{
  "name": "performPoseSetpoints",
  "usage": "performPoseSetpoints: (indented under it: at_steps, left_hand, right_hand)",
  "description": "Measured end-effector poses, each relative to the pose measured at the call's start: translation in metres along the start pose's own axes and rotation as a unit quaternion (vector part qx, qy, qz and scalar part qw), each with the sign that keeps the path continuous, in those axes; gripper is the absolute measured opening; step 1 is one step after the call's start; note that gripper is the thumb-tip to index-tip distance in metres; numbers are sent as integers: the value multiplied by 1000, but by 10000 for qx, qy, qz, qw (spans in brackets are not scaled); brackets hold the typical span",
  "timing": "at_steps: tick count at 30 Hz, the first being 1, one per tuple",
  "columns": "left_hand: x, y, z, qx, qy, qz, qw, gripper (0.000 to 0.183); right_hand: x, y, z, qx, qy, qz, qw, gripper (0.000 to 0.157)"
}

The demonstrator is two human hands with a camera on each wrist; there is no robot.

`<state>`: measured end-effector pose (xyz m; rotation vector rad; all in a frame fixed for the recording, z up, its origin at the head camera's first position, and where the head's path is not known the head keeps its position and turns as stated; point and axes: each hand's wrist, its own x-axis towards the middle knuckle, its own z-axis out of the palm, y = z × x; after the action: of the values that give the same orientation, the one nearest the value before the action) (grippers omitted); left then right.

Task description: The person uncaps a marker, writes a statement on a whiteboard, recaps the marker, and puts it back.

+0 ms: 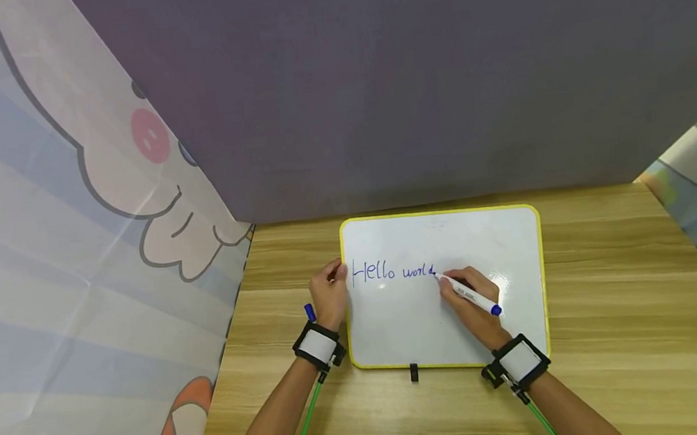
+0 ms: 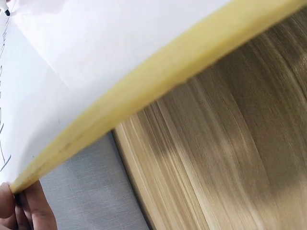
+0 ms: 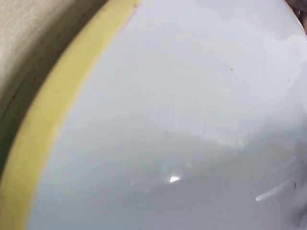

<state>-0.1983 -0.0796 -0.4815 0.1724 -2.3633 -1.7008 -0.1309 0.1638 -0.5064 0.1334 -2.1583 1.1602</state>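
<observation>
A whiteboard (image 1: pixel 428 329) with a yellow frame lies on the wooden table, "Hello world" written on it in blue. The right hand (image 1: pixel 473 303) grips a white marker (image 1: pixel 465 291) with a blue end. The marker's tip meets the board at the last letter of "world". At the board's left edge, the left hand (image 1: pixel 329 295) pinches the yellow frame (image 2: pixel 139 81); the left wrist view shows the thumb on top and fingers below. Beside the left wrist is a blue marker cap (image 1: pixel 310 312). The right wrist view shows mostly board surface (image 3: pixel 158 96), with the marker out of sight.
A small black piece (image 1: pixel 414 373) sits at the board's lower edge. Behind the wooden table (image 1: pixel 621 303) stands a grey panel (image 1: pixel 374 89). A cartoon-printed sheet (image 1: pixel 78 285) hangs at the left, with another at the right. Green cables (image 1: pixel 306 428) run from both wrist straps.
</observation>
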Motion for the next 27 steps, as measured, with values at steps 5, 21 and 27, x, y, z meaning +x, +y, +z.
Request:
performPoseSetpoints:
  at_steps: [5, 21, 27]
  left_hand:
    - [-1, -1, -1, 6, 30, -80, 10000, 21]
    - [-1, 1, 0, 19, 41, -105, 9999, 21]
    - [0, 3, 0, 20, 9, -127, 9999, 21]
  right_hand:
    - [0, 1, -1, 157, 22, 219, 9996, 11]
    - [15, -19, -14, 303, 311, 429, 9981, 11]
    - [13, 2, -10, 183, 372, 328, 9986, 12]
